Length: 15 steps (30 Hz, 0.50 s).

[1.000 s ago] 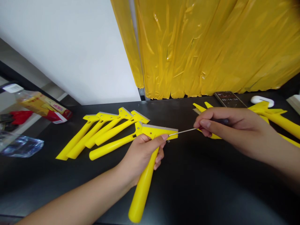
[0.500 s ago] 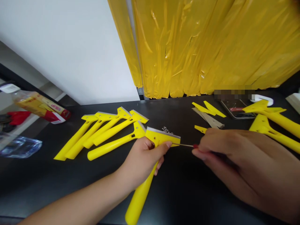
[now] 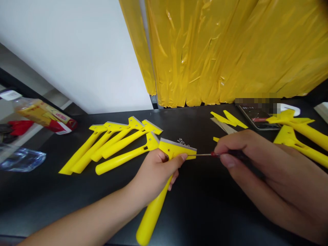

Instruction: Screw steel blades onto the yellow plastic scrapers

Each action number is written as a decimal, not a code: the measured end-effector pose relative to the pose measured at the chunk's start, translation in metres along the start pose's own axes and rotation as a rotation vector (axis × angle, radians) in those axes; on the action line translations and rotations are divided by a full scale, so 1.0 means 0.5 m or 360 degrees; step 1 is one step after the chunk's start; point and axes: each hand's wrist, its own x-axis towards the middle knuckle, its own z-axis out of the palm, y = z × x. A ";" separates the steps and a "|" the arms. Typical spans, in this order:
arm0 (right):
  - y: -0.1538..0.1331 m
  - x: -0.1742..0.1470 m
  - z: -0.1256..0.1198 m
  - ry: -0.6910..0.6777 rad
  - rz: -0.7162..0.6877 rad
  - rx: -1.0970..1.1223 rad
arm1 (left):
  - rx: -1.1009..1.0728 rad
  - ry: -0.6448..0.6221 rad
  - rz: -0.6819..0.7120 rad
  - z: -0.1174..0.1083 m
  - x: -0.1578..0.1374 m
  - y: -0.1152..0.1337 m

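Note:
My left hand (image 3: 156, 174) is closed around the neck of a yellow scraper (image 3: 151, 220), its thumb pressed on the flat head. A grey blade edge runs along the top of that head, and a small hole shows in its face. My right hand (image 3: 269, 177) pinches a thin screwdriver (image 3: 205, 155) with a red collar; the dark handle is mostly hidden by the fingers. The shaft points left and reaches the scraper head near my left thumb. Just beyond the head lies a small heap of screws (image 3: 182, 140).
Several yellow scrapers with blades (image 3: 115, 148) lie at the left. Loose yellow plates (image 3: 232, 119), grey blades (image 3: 225, 127), a phone (image 3: 256, 116) and scraper handles (image 3: 304, 147) are at the right. A bottle (image 3: 46, 114) and clear plastic (image 3: 23, 159) sit far left.
My right fingers have shifted and spread a little along the screwdriver, showing more of its dark handle. The shaft has become more level. My left hand and scraper are almost unmoved.

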 end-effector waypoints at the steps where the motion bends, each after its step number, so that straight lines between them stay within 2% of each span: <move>1: -0.003 0.003 -0.002 -0.0009 0.0042 0.0137 | 0.0005 -0.0005 0.0001 0.000 0.000 0.001; 5: -0.010 0.023 -0.007 -0.0115 0.0234 0.0850 | -0.0007 -0.0024 0.0016 0.000 0.001 0.003; 7: -0.008 0.035 -0.008 -0.0166 0.0306 0.1034 | -0.0018 -0.0024 0.0020 -0.001 0.002 0.004; 11: -0.005 0.043 -0.014 -0.0054 0.0317 0.0953 | -0.0032 -0.0018 0.0018 -0.003 0.003 0.004; 15: -0.007 0.009 -0.029 0.0095 0.0126 0.0515 | -0.0050 -0.0029 0.0031 -0.004 0.002 0.003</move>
